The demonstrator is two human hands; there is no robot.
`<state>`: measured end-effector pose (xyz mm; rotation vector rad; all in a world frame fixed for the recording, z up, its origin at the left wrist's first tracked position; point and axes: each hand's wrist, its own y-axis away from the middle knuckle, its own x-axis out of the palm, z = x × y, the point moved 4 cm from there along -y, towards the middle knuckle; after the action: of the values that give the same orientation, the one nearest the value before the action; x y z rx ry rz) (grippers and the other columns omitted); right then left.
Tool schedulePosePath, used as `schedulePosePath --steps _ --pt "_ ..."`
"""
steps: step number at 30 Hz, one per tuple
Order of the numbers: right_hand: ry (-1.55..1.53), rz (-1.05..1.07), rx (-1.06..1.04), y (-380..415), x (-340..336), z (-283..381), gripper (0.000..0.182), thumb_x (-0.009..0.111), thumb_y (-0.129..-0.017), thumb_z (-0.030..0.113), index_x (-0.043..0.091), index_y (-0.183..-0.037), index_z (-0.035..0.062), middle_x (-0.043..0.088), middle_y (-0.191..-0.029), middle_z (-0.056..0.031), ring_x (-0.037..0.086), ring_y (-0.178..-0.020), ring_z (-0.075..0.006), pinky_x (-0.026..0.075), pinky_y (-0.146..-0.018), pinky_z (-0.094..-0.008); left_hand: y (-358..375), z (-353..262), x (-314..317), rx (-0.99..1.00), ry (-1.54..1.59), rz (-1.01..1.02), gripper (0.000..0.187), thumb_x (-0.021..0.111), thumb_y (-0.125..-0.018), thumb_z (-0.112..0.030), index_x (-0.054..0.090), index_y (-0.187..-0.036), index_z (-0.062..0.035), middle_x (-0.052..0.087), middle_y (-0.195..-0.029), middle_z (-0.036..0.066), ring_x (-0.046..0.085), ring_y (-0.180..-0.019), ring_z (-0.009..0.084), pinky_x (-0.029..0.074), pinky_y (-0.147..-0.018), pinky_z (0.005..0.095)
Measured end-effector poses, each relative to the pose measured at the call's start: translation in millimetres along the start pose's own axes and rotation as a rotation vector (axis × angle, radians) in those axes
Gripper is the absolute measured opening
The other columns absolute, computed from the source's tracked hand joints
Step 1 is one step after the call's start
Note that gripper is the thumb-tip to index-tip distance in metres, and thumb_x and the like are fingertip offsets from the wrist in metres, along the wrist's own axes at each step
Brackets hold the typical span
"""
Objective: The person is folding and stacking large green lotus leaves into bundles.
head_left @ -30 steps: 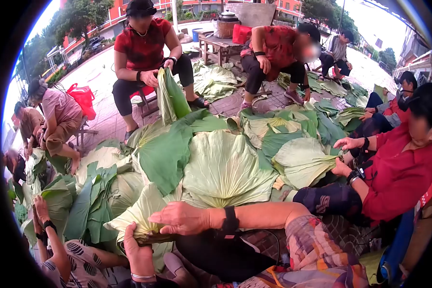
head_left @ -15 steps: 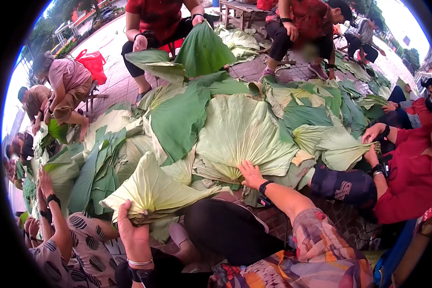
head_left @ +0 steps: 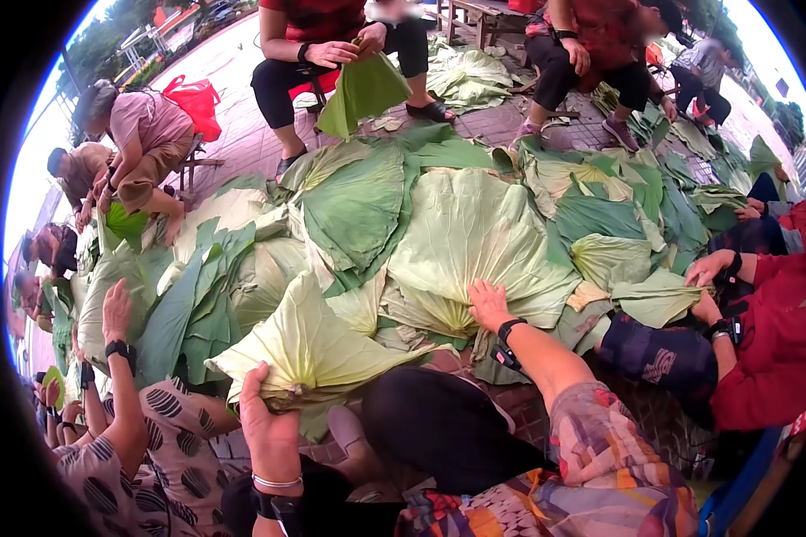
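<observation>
My left hand is closed on the gathered stem end of a pale folded lotus leaf, thumb upward along it. This leaf fans out away from me above my lap, and its underside shows yellowish veins. Farther right, my right hand lies on the near part of a large pale-green lotus leaf, close to where its veins meet. The fingers there are extended and slightly apart; the thumb is hidden. Beneath the large leaf, more lotus leaves overlap in a broad pile.
Across the pile a seated person handles a green leaf. At right, a person in a red top holds another leaf. A raised hand of a neighbour is at left. Wooden benches stand on brick paving.
The view has shifted slightly, moving the scene rightward. Both my hands keep their places on the leaves. The person opposite has brought the spread leaf together into a narrower, hanging shape.
</observation>
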<state>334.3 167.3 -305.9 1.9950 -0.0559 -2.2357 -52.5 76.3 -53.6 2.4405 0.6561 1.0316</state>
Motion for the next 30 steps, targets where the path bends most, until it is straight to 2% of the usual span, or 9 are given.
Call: schedulePosePath --steps 1,5,12,14,16,19,22,26,30 --pt "-0.053 -0.203 -0.091 5.5 -12.5 2.6 0.038 0.052 -0.078 0.023 0.046 -0.114 0.0113 0.049 -0.113 -0.0129 0.044 -0.109 -0.0248 0.029 -0.087 -0.0456 1.3 -0.6 1.4 0.005 0.001 0.007 0.025 0.060 -0.073 -0.010 0.056 -0.097 -0.0039 0.061 -0.098 0.008 0.057 -0.089 0.0258 0.044 -0.084 0.0420" --pt "-0.457 -0.085 0.207 -11.1 -54.3 -4.4 0.026 0.040 -0.081 0.022 0.054 -0.095 0.0051 0.059 -0.083 -0.0181 0.056 -0.079 -0.0339 0.036 -0.079 -0.0427 2.8 -1.4 7.4 0.016 0.007 0.064 0.025 0.058 -0.074 -0.009 0.055 -0.097 -0.0024 0.061 -0.097 0.009 0.058 -0.088 0.0257 0.044 -0.084 0.0404" --pt "-0.532 -0.574 -0.288 -54.7 -150.0 -9.5 0.019 0.045 -0.080 0.015 0.056 -0.082 0.0000 0.057 -0.083 -0.0200 0.054 -0.078 -0.0359 0.043 -0.067 -0.0391 -2.5 8.3 12.1 -0.004 0.046 0.088 0.021 0.058 -0.074 -0.008 0.055 -0.094 -0.0030 0.061 -0.094 0.008 0.058 -0.086 0.0258 0.045 -0.082 0.0401" --pt "-0.627 -0.638 -0.322 -67.5 -182.4 -4.7 0.021 0.046 -0.081 0.017 0.055 -0.081 -0.0018 0.057 -0.078 -0.0181 0.054 -0.072 -0.0317 0.043 -0.065 -0.0364 0.8 9.0 17.5 -0.003 0.062 0.098 0.020 0.058 -0.074 -0.007 0.055 -0.094 -0.0031 0.061 -0.093 0.008 0.058 -0.085 0.0257 0.046 -0.081 0.0397" --pt "-1.200 -0.457 -0.060 -73.0 -218.4 3.8 0.025 0.046 -0.084 0.019 0.055 -0.081 -0.0035 0.054 -0.069 -0.0124 0.050 -0.064 -0.0224 0.042 -0.064 -0.0329 -2.9 11.6 17.7 0.027 0.046 0.124 0.020 0.058 -0.075 -0.007 0.054 -0.094 -0.0030 0.061 -0.093 0.008 0.058 -0.085 0.0254 0.046 -0.081 0.0393" --pt "-1.296 -0.525 -0.189 -76.5 -282.2 33.1 0.028 0.047 -0.086 0.022 0.055 -0.085 -0.0052 0.049 -0.065 -0.0070 0.044 -0.063 -0.0145 0.040 -0.063 -0.0290 -0.6 13.8 25.0 0.013 0.058 0.133 0.019 0.058 -0.075 -0.006 0.054 -0.093 -0.0012 0.060 -0.090 0.008 0.059 -0.080 0.0227 0.048 -0.075 0.0360" --pt "-1.335 -0.494 -0.400 -59.2 -339.1 83.3 0.027 0.047 -0.086 0.022 0.057 -0.096 -0.0010 0.054 -0.079 0.0023 0.048 -0.075 -0.0065 0.038 -0.071 -0.0216 -3.7 18.3 29.1 0.015 0.084 0.121 0.023 0.059 -0.074 -0.004 0.054 -0.095 0.0024 0.059 -0.087 0.008 0.059 -0.077 0.0216 0.049 -0.072 0.0336" --pt "-0.879 -0.533 -0.656 38.8 -405.8 177.2 0.031 0.046 -0.087 0.019 0.051 -0.110 -0.0017 0.056 -0.072 -0.0102 0.054 -0.066 -0.0151 0.044 -0.060 -0.0266 -2.0 20.3 37.8 0.020 0.088 0.135 0.021 0.056 -0.075 -0.004 0.054 -0.096 0.0007 0.061 -0.091 0.010 0.060 -0.081 0.0259 0.049 -0.076 0.0379" --pt "-0.489 -0.543 -1.105 65.4 -352.4 233.0 0.033 0.054 -0.078 0.012 0.050 -0.109 -0.0009 0.059 -0.084 -0.0178 0.058 -0.072 -0.0319 0.047 -0.066 -0.0366 1.5 21.4 39.9 0.028 0.096 0.119 0.015 0.057 -0.075 -0.004 0.056 -0.089 0.0000 0.062 -0.083 0.009 0.060 -0.073 0.0237 0.050 -0.070 0.0360"
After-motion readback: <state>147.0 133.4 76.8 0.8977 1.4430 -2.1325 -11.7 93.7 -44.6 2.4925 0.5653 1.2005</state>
